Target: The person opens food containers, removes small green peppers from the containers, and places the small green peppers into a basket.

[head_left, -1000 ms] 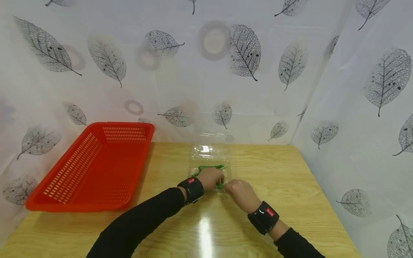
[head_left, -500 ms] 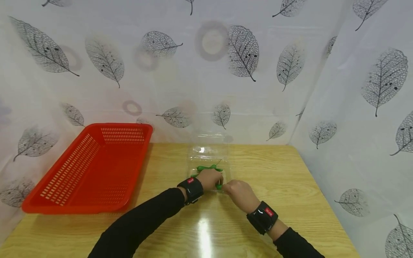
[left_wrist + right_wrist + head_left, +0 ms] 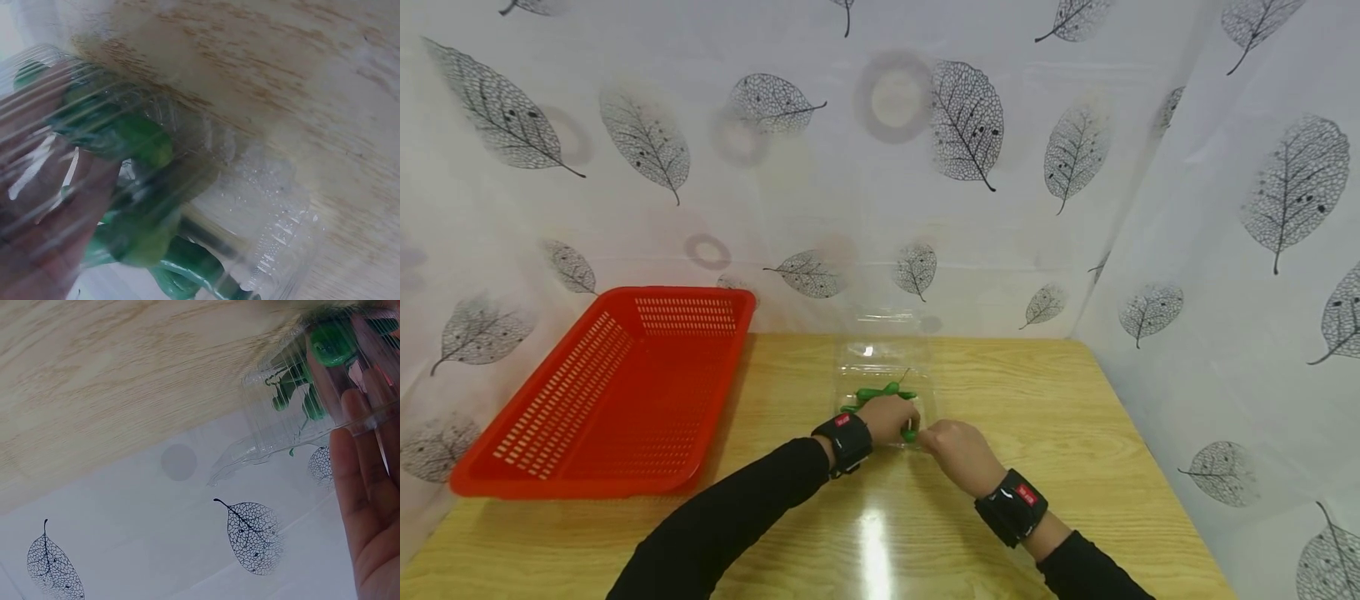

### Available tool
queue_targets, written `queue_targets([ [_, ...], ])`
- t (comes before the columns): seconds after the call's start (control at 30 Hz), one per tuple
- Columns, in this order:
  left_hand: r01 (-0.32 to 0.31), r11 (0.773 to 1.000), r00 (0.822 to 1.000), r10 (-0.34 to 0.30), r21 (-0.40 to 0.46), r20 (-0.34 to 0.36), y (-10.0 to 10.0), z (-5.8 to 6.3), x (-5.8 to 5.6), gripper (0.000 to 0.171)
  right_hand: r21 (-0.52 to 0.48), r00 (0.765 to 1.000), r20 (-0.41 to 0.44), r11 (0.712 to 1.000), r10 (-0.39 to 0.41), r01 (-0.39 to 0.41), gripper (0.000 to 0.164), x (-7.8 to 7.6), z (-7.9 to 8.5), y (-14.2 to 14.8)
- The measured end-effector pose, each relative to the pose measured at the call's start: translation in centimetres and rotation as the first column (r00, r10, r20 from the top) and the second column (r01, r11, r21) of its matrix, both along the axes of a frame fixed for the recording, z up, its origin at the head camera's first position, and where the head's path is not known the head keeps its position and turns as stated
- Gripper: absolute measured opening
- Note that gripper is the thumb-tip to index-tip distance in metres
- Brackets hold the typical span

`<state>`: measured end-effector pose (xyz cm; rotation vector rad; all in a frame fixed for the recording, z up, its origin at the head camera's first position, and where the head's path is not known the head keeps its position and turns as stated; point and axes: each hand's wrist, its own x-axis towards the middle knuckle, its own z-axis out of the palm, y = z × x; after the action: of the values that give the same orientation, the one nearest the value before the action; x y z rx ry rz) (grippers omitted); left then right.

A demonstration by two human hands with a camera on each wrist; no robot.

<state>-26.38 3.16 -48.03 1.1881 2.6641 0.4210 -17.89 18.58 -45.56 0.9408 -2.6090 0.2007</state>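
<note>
A clear plastic clamshell box point(image 3: 928, 385) stands on the table with its lid point(image 3: 880, 325) raised at the back. Several green chili peppers point(image 3: 874, 393) lie inside, two crossing near the back, one with its thin stem pointing up. My left hand point(image 3: 889, 417) reaches into the box, fingers bent down around a green chili pepper point(image 3: 145, 140); the box wall covers this hand in the left wrist view. At the front right corner, my right hand point(image 3: 958, 450) holds the box edge, its fingertips point(image 3: 342, 442) at the rim. A rounded green pepper end point(image 3: 909, 436) shows between the hands.
A red plastic basket point(image 3: 718, 400) with slotted walls stands at the left of the wooden table point(image 3: 1022, 392). Behind and to the right hangs a white curtain point(image 3: 820, 192) with leaf prints. A black band point(image 3: 1011, 507) wraps each wrist.
The peppers at the back of the box have shifted, and one now lies across another with its stem pointing upward. Both hands stay in nearly the same place.
</note>
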Motion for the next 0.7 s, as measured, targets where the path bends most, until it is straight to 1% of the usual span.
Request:
queue_targets([
  [0.17,0.005,1.0,1.0,-0.005,-0.003,0.011,0.0,0.0,-0.1,0.011,-0.003,1.0,-0.007,1.0,0.012,-0.012,0.012,0.0,0.0,0.1],
  [0.33,-0.007,1.0,1.0,0.008,-0.022,0.025,-0.1,0.5,0.0,0.013,-0.016,1.0,0.014,1.0,0.012,-0.012,0.012,-0.1,0.0,0.1],
  [0.5,-0.002,1.0,1.0,0.002,-0.026,0.004,-0.2,1.2,0.1,0.012,-0.02,0.999,0.046,1.0,0.003,-0.002,0.011,-0.1,0.0,0.1],
  [0.63,-0.021,1.0,1.0,0.021,-0.015,-0.003,-0.1,1.3,0.0,0.01,-0.015,0.999,0.045,1.0,-0.003,0.003,0.011,-0.1,-0.1,0.2],
  [0.7,-0.042,0.999,0.999,0.042,-0.008,0.007,-0.2,1.4,-0.1,0.011,-0.017,0.999,0.039,1.0,-0.002,0.003,0.012,-0.1,-0.1,0.2],
])
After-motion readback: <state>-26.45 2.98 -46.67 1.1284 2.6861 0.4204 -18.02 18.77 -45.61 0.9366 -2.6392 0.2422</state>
